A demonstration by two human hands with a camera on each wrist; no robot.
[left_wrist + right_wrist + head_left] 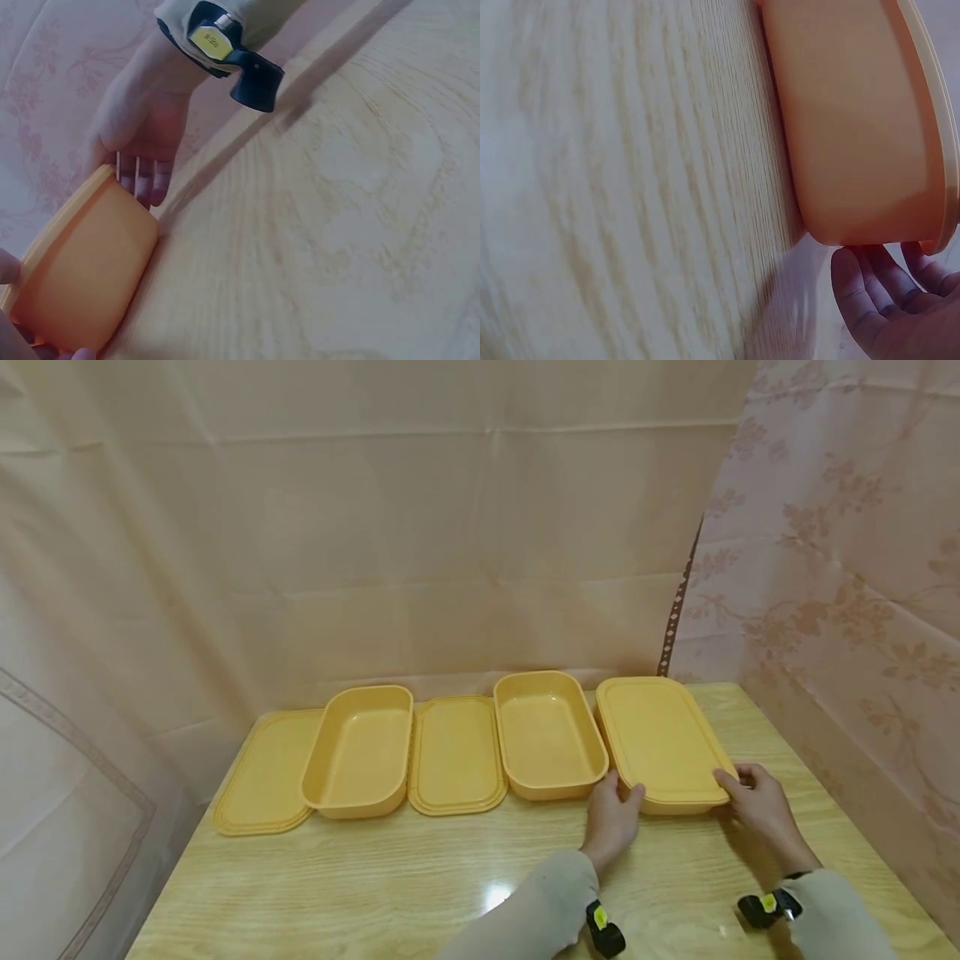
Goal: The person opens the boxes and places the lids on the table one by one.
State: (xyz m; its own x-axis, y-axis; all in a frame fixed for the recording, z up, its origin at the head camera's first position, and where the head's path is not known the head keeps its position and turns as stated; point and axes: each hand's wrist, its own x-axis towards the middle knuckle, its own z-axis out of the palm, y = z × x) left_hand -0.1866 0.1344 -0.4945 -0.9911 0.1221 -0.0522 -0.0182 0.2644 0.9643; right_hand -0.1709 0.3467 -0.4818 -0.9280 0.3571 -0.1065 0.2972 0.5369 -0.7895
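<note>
A yellow lidded container sits at the right end of the row, both hands at its near corners. My left hand grips the near left corner, thumb by the lid's edge and fingers along the side. Its fingertips show at the lower left of the left wrist view. My right hand pinches the near right corner, thumb on top of the lid. In the right wrist view its fingers touch the container's side wall below the rim. The container's inside is hidden by the lid.
Leftward along the table are an uncovered yellow container, a flat lid, another uncovered container and a lid partly behind it. Cloth curtains hang behind and on both sides.
</note>
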